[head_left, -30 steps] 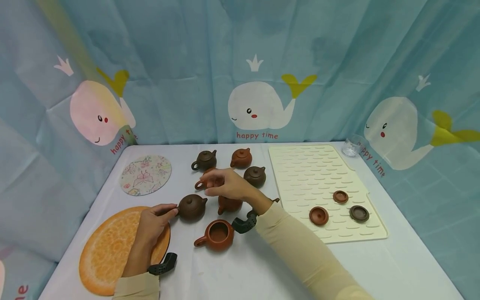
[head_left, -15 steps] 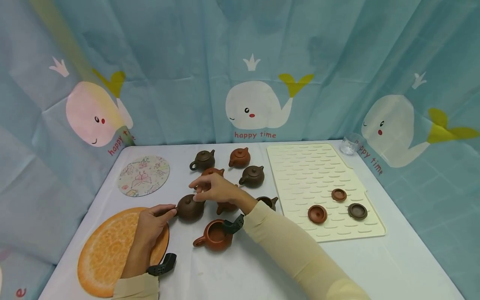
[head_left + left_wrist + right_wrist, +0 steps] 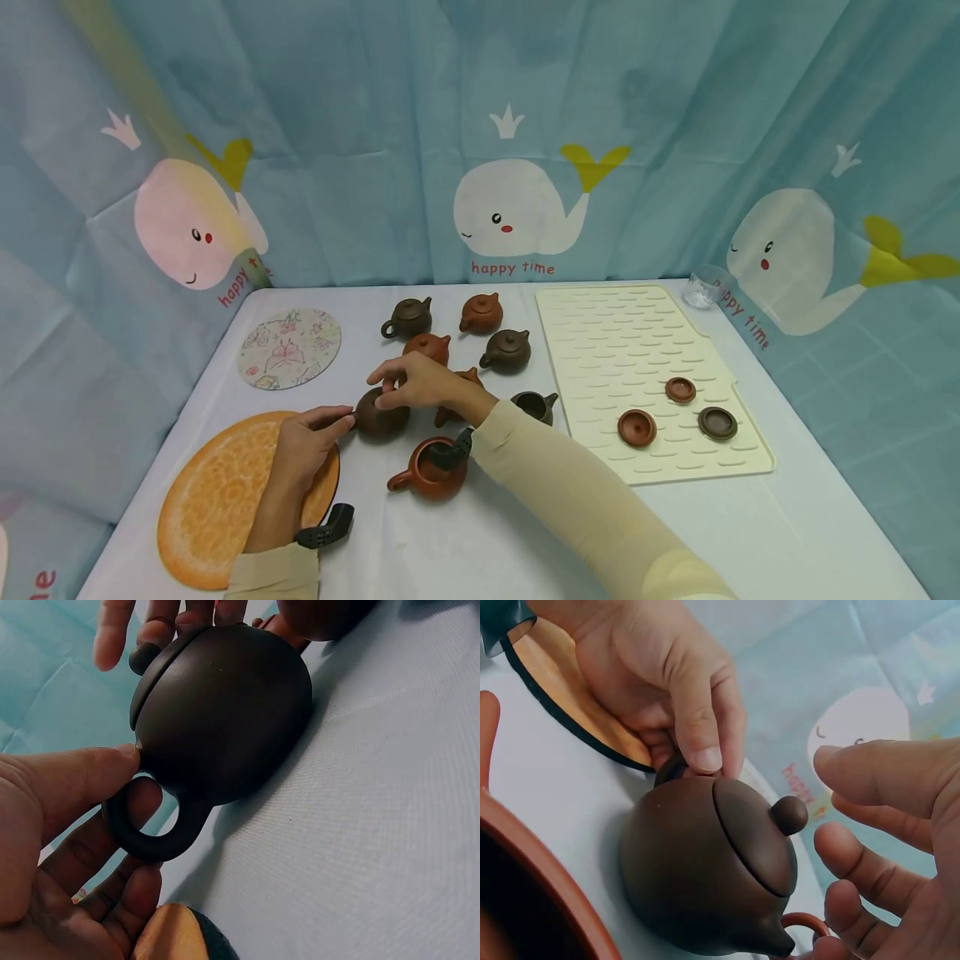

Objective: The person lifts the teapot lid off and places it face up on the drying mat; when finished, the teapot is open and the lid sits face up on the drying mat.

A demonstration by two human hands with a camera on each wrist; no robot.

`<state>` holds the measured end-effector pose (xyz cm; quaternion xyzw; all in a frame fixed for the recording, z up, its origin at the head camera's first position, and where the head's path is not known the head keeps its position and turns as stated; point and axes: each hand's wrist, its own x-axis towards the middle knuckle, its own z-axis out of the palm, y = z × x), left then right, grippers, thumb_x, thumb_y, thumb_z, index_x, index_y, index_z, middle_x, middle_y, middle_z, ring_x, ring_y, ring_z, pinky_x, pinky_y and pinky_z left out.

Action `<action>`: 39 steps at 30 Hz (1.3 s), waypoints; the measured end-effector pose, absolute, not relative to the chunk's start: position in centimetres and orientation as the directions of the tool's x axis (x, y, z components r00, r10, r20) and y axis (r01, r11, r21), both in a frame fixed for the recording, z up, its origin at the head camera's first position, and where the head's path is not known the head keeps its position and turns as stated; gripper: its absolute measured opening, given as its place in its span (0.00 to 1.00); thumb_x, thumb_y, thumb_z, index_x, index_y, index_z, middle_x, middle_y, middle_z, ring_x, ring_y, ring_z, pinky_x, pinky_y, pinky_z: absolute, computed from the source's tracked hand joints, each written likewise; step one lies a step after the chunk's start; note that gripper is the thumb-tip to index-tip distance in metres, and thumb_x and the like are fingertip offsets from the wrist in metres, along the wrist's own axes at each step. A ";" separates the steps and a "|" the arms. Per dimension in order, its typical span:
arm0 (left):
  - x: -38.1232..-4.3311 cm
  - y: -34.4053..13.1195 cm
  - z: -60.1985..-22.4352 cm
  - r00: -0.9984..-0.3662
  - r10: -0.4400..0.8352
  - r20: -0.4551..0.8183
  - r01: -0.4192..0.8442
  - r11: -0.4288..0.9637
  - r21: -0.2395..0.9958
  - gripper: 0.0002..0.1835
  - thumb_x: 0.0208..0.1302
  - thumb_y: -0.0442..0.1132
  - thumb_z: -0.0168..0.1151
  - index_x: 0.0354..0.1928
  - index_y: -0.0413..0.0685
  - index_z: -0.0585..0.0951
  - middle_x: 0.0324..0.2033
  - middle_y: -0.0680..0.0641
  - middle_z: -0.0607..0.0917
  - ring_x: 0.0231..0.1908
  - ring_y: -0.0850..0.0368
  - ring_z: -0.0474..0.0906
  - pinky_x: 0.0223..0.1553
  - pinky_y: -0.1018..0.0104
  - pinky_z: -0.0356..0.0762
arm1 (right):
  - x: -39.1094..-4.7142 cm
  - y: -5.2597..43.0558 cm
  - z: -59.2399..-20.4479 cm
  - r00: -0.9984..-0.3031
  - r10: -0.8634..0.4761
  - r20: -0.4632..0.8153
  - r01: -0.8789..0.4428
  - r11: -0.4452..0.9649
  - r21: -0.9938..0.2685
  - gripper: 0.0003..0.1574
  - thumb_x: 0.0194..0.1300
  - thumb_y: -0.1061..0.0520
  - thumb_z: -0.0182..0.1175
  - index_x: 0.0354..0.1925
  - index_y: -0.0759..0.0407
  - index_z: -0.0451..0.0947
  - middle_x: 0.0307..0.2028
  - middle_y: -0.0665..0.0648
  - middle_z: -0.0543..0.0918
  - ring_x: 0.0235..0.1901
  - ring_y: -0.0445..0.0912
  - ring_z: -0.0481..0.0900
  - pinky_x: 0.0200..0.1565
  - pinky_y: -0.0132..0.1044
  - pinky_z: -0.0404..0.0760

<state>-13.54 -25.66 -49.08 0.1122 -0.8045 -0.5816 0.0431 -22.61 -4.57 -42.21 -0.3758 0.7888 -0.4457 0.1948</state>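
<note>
A dark brown teapot [image 3: 381,427] stands on the table with its lid [image 3: 757,844] on. My left hand [image 3: 303,450] pinches its ring handle [image 3: 154,847] between thumb and fingers. Over the lid hovers my right hand [image 3: 422,383], thumb and fingers spread around the round knob [image 3: 789,815] but apart from it in the right wrist view. Just in front is a lidless red-brown teapot [image 3: 431,492], partly under the right wrist's camera. Another red-brown teapot [image 3: 471,377] is half hidden behind the right hand.
Several small teapots, among them a dark one [image 3: 507,352] and a lidless dark one [image 3: 534,405], stand behind and to the right. Three loose lids, one being red-brown [image 3: 637,427], lie on the cream mat [image 3: 600,333]. An orange-slice placemat [image 3: 202,500] lies left.
My right hand has moved left and toward me, from the red-brown teapot farther back to over the dark teapot's lid. My left hand stays on the handle.
</note>
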 end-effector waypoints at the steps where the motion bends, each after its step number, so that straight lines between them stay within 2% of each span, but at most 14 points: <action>1: -13.6 -25.7 -49.1 -0.971 -0.231 -0.059 -0.128 0.298 0.946 0.14 0.62 0.37 0.68 0.47 0.37 0.84 0.44 0.43 0.84 0.45 0.56 0.76 0.41 0.76 0.74 | -22.6 -4.7 -42.2 -0.641 -0.767 0.023 -0.416 0.321 -0.851 0.21 0.60 0.61 0.67 0.52 0.63 0.80 0.29 0.49 0.80 0.28 0.43 0.73 0.30 0.29 0.71; 18: -13.6 -25.7 -48.9 -0.973 -0.224 -0.057 -0.121 0.282 0.952 0.13 0.61 0.36 0.68 0.46 0.35 0.85 0.43 0.44 0.84 0.43 0.59 0.77 0.41 0.75 0.74 | -22.5 -5.7 -42.4 -0.661 -0.749 -0.036 -0.439 0.426 -0.792 0.16 0.59 0.62 0.68 0.48 0.59 0.83 0.27 0.48 0.77 0.29 0.42 0.74 0.32 0.27 0.72; 26: -13.6 -25.7 -48.9 -0.973 -0.223 -0.061 -0.128 0.295 0.947 0.14 0.61 0.37 0.68 0.46 0.36 0.85 0.42 0.44 0.85 0.44 0.57 0.76 0.41 0.75 0.73 | -22.5 -5.9 -42.9 -0.686 -0.727 -0.030 -0.487 0.489 -0.724 0.13 0.59 0.61 0.68 0.45 0.55 0.85 0.27 0.45 0.77 0.29 0.37 0.73 0.33 0.26 0.71; 33: -13.6 -25.7 -48.8 -0.973 -0.224 -0.058 -0.125 0.298 0.946 0.13 0.61 0.36 0.68 0.46 0.36 0.85 0.42 0.44 0.84 0.44 0.57 0.76 0.41 0.75 0.74 | -22.6 -6.0 -43.2 -0.694 -0.720 0.001 -0.528 0.509 -0.679 0.10 0.60 0.58 0.68 0.42 0.52 0.86 0.28 0.43 0.77 0.30 0.36 0.73 0.33 0.25 0.72; 39: -13.6 -25.7 -48.9 -0.972 -0.225 -0.064 -0.132 0.303 0.944 0.13 0.61 0.37 0.68 0.46 0.37 0.85 0.43 0.44 0.84 0.45 0.55 0.75 0.41 0.75 0.73 | -22.6 -5.8 -43.3 -0.698 -0.716 0.019 -0.517 0.486 -0.705 0.08 0.60 0.58 0.68 0.41 0.53 0.85 0.28 0.44 0.77 0.30 0.36 0.73 0.33 0.26 0.72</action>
